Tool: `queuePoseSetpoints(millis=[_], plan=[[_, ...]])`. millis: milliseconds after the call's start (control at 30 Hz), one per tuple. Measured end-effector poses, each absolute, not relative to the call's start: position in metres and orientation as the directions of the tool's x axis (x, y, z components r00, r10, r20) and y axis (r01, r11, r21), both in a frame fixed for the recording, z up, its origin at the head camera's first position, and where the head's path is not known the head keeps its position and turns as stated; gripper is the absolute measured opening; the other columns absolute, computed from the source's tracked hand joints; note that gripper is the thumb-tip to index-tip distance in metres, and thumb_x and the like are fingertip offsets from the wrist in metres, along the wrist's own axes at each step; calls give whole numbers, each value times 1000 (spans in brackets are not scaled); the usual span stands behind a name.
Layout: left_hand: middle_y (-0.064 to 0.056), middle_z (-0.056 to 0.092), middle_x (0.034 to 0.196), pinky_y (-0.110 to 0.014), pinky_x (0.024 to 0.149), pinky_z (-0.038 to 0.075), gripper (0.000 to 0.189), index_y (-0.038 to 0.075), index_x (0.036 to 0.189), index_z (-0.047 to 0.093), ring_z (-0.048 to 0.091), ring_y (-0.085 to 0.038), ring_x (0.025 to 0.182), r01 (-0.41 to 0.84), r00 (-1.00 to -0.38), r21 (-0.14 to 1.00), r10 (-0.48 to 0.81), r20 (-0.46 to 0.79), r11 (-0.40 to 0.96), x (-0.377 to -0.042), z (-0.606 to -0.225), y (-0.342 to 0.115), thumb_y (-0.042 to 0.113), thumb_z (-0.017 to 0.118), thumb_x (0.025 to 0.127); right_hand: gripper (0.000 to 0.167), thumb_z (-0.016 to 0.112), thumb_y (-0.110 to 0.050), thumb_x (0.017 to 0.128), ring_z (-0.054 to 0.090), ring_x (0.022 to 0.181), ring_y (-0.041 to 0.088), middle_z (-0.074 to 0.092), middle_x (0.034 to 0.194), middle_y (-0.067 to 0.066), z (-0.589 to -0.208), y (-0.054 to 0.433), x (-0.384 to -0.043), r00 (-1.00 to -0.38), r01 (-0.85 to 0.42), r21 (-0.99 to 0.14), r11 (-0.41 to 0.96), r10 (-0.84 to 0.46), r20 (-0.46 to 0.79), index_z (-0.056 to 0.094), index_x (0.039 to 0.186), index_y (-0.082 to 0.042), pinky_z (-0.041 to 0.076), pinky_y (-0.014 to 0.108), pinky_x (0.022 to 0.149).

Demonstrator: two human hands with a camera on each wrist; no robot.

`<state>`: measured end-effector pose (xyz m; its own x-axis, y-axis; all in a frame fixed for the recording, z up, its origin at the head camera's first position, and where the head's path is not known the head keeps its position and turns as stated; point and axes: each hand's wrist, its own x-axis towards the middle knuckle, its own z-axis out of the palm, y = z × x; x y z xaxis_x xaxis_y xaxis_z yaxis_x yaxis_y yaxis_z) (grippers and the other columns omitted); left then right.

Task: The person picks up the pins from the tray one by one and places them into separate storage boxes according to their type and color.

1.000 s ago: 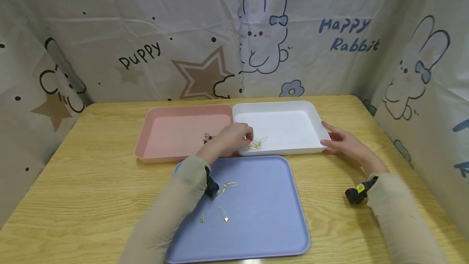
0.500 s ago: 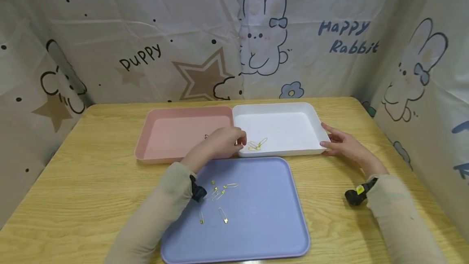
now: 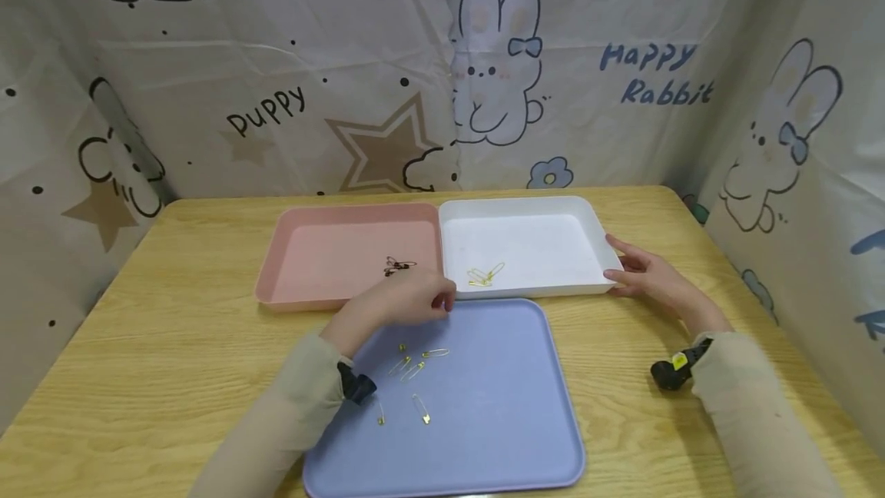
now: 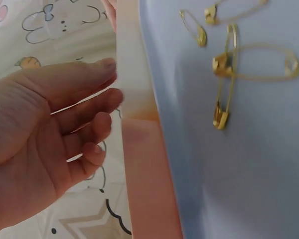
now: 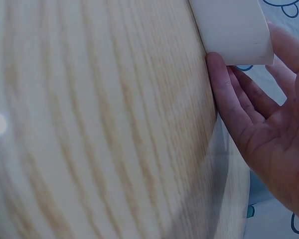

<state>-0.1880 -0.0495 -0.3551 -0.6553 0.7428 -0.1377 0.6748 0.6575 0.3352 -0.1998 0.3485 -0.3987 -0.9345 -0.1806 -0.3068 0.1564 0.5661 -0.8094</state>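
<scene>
My left hand (image 3: 409, 300) hangs over the far edge of the blue tray (image 3: 498, 413), fingers loosely bent. The left wrist view shows nothing in that hand (image 4: 35, 129). Several gold safety pins (image 4: 222, 119) lie scattered on the blue tray below it. Beyond stands a white tray (image 3: 525, 240), with a small heap of gold safety pins (image 3: 486, 276) near its front left corner. At that tray's right end, my right hand (image 3: 653, 277) rests its fairly straight fingers against the outer wall. The right wrist view shows fingertips (image 5: 217, 60) at the tray's lower edge.
A pink tray (image 3: 325, 248) adjoins the white one on the left, with several black safety pins (image 3: 397, 264) near its front right part. All trays stand on a wooden table (image 3: 173, 313). Printed cloth (image 3: 276, 60) hangs around the table's back and sides.
My left hand has drawn back from above the white tray's gold pins, moving left and nearer over the blue tray's edge. More pins show on the blue tray. My right hand stays at the white tray.
</scene>
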Motion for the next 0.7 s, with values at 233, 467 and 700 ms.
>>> queuePoseSetpoints(millis=[233,467,700], plan=[[10,53,68,-24,60,40,7,20,79,65,48,-7,63,661,-635,322,734,-243,678,-172,-359,-59,22,71,76,82,60,-42,84,57,102,26,25,139,31,-402,350,-201,-935,160,-802,576,-172,-310,8,146,-25,46,33,88],[11,53,67,-23,58,40,17,19,74,61,47,-6,59,620,-639,315,695,-328,719,-165,-365,-62,27,76,70,82,60,-41,85,52,109,33,22,141,31,-402,349,-200,-934,159,-807,568,-180,-310,7,146,-25,47,30,85],[9,49,62,-22,55,36,20,16,70,57,43,-6,57,620,-653,290,684,-325,729,-161,-368,-59,24,75,70,82,59,-41,85,51,109,31,22,141,30,-401,349,-201,-934,160,-803,574,-175,-311,7,146,-25,47,29,86]])
